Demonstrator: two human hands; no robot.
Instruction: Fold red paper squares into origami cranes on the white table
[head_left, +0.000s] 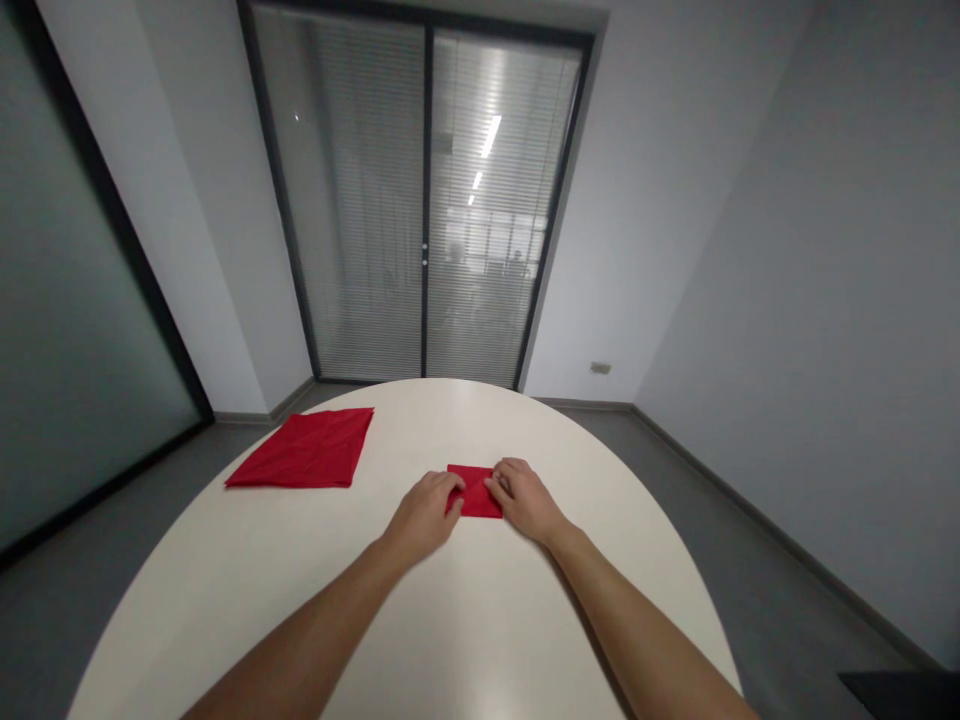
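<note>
A small folded red cloth (477, 492) lies flat on the white table between my two hands. My left hand (426, 510) is at its left edge, with thumb and fingers closed on that side. At the right edge, my right hand (525, 497) rests with its thumb and fingertips curled onto the fabric. Parts of both side edges are hidden under my fingers. Farther left, a larger red cloth (307, 452) is spread in a flat four-sided shape, touched by neither hand.
The round white table (465, 410) has its curved far edge near a glass door (427, 200) with blinds. Grey walls stand on both sides. A dark object (904, 695) shows at the lower right corner.
</note>
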